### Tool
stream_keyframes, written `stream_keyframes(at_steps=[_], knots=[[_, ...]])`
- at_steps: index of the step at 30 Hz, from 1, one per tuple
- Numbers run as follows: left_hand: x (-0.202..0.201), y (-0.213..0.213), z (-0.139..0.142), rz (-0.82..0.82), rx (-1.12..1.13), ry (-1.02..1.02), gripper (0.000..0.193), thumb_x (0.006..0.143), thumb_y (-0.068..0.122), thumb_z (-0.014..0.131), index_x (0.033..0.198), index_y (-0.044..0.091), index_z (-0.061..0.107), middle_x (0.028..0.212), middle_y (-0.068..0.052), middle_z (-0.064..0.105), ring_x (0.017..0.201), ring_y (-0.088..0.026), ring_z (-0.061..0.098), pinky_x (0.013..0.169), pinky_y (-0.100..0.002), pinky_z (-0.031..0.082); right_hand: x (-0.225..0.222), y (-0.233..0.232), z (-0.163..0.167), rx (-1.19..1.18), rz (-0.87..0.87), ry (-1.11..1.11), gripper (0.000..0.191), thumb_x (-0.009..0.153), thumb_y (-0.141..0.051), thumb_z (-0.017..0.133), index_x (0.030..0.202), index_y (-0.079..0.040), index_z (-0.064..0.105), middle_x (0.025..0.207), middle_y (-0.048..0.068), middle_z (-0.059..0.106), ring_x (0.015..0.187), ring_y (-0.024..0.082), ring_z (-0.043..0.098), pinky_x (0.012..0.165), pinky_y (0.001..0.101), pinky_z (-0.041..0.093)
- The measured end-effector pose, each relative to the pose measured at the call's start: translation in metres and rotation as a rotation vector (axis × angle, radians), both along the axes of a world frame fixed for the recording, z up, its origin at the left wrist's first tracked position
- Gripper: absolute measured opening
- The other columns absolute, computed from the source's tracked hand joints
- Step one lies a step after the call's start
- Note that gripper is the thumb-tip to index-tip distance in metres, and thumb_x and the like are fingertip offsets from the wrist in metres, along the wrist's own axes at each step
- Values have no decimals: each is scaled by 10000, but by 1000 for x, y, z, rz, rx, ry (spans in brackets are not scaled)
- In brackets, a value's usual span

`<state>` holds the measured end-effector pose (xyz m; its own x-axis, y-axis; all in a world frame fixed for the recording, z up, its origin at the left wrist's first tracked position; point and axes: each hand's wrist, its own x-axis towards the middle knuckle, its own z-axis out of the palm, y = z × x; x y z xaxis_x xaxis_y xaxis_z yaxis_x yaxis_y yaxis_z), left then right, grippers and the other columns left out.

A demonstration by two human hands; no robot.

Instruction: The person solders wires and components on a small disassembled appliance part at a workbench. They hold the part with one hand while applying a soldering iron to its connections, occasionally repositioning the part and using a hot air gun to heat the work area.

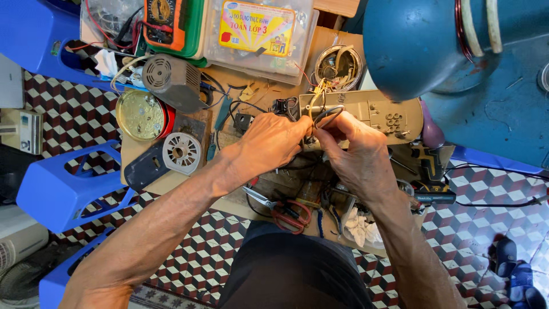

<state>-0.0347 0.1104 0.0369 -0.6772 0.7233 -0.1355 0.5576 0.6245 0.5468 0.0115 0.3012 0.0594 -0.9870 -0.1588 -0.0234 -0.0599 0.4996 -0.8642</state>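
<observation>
My left hand and my right hand meet over a low wooden work board. Both pinch a bundle of thin wires, yellow, black and white, that runs up into a beige plastic control housing with several round buttons. The fingertips of the two hands nearly touch at the wires. Below my hands lie red-handled scissors and a crumpled white rag. What lies under my palms is hidden.
A grey fan motor, a brass round plate, a white vented disc and a multimeter lie at left. A clear plastic box sits behind. Blue stools stand left, a blue dome-shaped cover right, a cordless drill beside it.
</observation>
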Motion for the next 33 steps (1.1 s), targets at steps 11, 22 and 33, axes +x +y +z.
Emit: stream_keyframes(at_steps=[11,22,33], knots=[[-2,-3,-1,27,-31,-46,384,789,156,801,1045,33,542,626,-176,645,653,-415,670,588,-526,497,-3,-7,-2,-45,-20,47,114,954,-52,723,1057,-29,681,903,82,755,815,144,763,682,297,616],[-3,-4,-7,47,-37,-55,376,752,135,792,1052,55,579,633,-177,656,661,-416,674,599,-523,502,-2,-7,-8,-13,-14,52,100,951,-43,728,1022,-31,660,876,84,752,793,150,763,637,302,603],[-4,-3,-7,59,-30,-86,360,794,117,778,1077,46,567,691,-179,676,697,-399,692,599,-518,513,-13,11,-13,79,257,196,133,943,-34,730,1028,-36,627,924,136,688,808,303,705,691,409,566]])
